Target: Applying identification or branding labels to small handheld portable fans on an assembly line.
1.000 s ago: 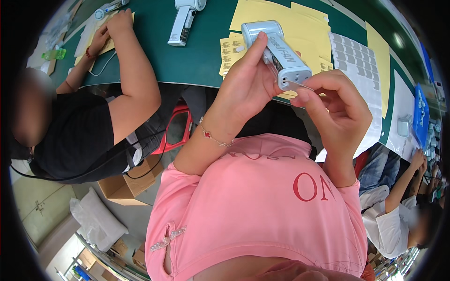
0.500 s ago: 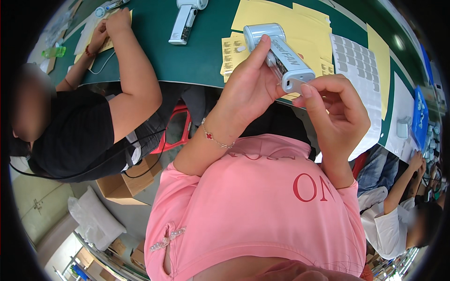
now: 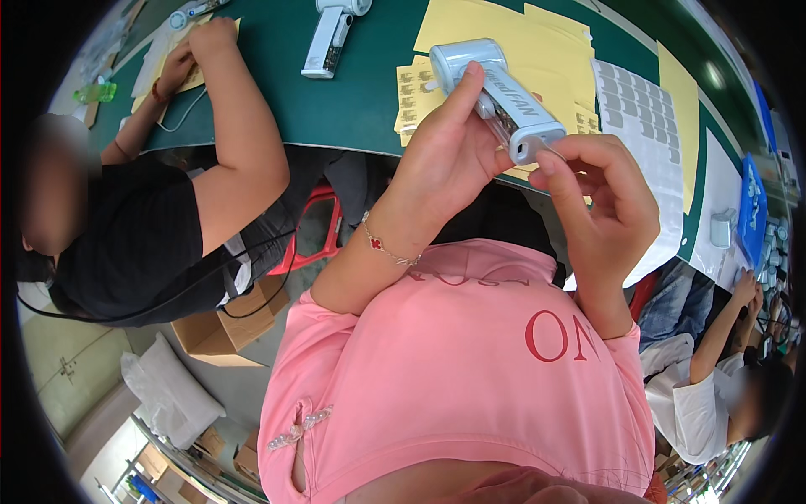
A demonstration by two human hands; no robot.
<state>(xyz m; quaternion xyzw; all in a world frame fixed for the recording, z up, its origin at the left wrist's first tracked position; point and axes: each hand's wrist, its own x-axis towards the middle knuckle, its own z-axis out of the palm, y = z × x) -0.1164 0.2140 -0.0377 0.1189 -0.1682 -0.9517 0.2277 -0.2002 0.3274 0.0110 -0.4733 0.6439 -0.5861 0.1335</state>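
A light-blue handheld fan (image 3: 522, 107) with a round head lies in my left hand (image 3: 449, 155), the thumb along its side and the fingers beneath. Its handle base, with a small port, points toward my right hand (image 3: 611, 189). Thumb and index finger of that hand pinch a thin translucent film (image 3: 551, 151) at the edge of the base. The film is seen nearly edge-on, and whether it touches the base I cannot tell. The other fingers of my right hand are curled.
Yellow sheets (image 3: 470, 25) and a white sheet of grey labels (image 3: 638, 109) lie on the green table (image 3: 252, 92). Another fan (image 3: 327, 42) lies beyond. A co-worker (image 3: 143, 210) works at left, another (image 3: 693, 395) at right near a blue tray (image 3: 752, 210).
The fan has tilted slightly and shifted a little to the left. The film between my right fingertips has turned from showing its flat face to nearly edge-on.
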